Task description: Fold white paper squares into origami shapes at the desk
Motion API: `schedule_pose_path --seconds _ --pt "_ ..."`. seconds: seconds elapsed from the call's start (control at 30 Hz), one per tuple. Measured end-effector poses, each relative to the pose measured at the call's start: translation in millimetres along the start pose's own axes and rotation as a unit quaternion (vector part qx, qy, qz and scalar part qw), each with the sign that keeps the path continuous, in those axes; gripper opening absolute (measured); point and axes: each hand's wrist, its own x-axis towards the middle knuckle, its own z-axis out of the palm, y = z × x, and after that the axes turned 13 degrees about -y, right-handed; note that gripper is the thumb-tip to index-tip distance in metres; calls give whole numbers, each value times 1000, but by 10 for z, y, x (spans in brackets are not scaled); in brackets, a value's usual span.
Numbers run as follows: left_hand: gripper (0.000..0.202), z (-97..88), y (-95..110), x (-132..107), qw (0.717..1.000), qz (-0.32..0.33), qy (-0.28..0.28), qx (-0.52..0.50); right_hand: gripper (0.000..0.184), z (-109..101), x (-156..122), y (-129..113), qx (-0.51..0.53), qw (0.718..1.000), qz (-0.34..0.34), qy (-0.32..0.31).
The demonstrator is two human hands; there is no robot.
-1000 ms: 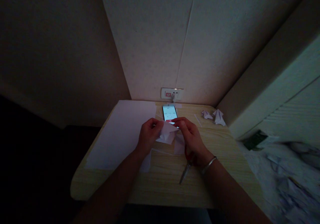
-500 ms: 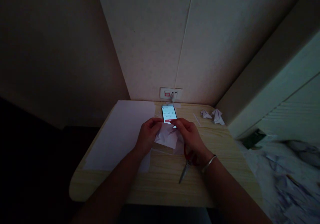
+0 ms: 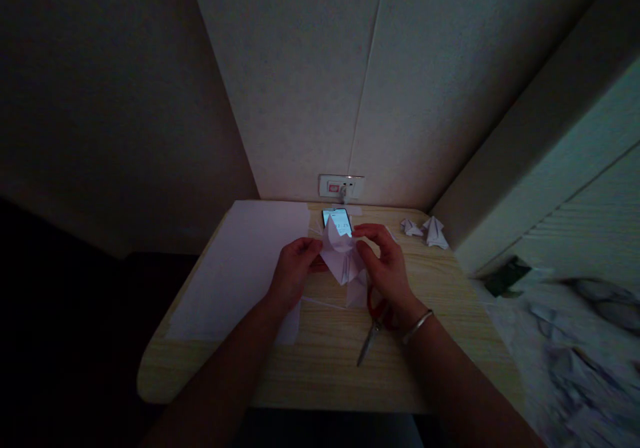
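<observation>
Evidently the left hand, near the centre of the frame, is pinching a thin white folded piece of paper between closed thumb and fingers. Just right of centre, the right hand is curving its parted thumb and forefinger around the paper's other side; whether they are gripping firmly, I cannot tell. The paper is overlapping the lower part of a black-edged smartphone with a lit screen. Uneven pulling between the hands could be tearing a fold or skewing a crease, and the dim light could be hiding such a fault. Red-handled metal scissors are lying below the right hand, so a dropping wrist could be knocking them.
</observation>
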Motion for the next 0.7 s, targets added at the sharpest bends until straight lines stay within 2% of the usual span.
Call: schedule_pose_path --seconds 0.07,0.2,0.33,0.4,0.57,0.7 --pt "30 -12 -4 6 1000 11 18 -3 20 -6 -16 -19 -38 999 -9 -19" --pt "29 -2 -3 -7 1000 13 19 -5 31 14 -33 -47 -101 992 13 -68" --pt "29 28 -27 -10 998 34 45 -8 10 43 -28 -90 -134 987 9 -93" --pt "28 46 -45 -10 997 50 56 -1 6 62 -33 -117 -137 985 3 -105" --pt "25 86 -81 -32 995 77 68 7 30 123 -69 -133 -152 979 56 -125" --pt "24 106 -97 -42 995 72 71 18 23 154 -79 -111 -182 972 69 -129"
